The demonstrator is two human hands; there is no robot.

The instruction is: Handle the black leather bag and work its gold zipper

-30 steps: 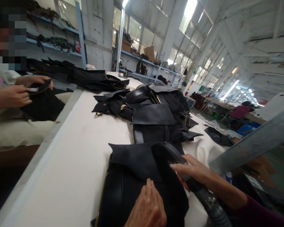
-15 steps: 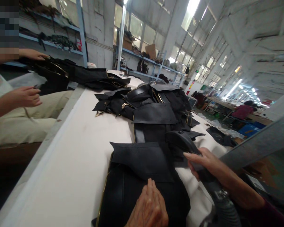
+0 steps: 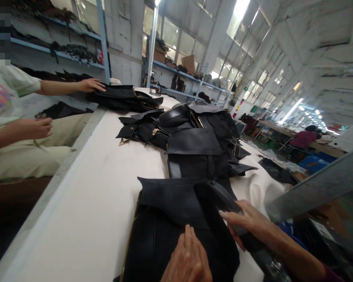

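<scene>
A black leather bag (image 3: 167,223) lies flat on the white table (image 3: 85,211) right in front of me. My left hand (image 3: 188,260) rests palm-down on its near part, fingers straight, gripping nothing. My right hand (image 3: 248,223) grips a black nozzle (image 3: 214,196) joined to a ribbed hose (image 3: 272,268). The nozzle's tip sits on the bag's upper right flap.
A pile of black bags with gold zips (image 3: 194,137) fills the table's middle. A co-worker at the left has one hand (image 3: 91,84) on another black stack (image 3: 123,98) and the other hand (image 3: 38,127) near their lap. A grey metal beam (image 3: 314,184) slants at the right. Blue shelves (image 3: 182,76) stand behind.
My right hand swung the nozzle off to the right, then back onto the bag's flap. The co-worker reached a hand out to the far black stack. My left hand stayed put.
</scene>
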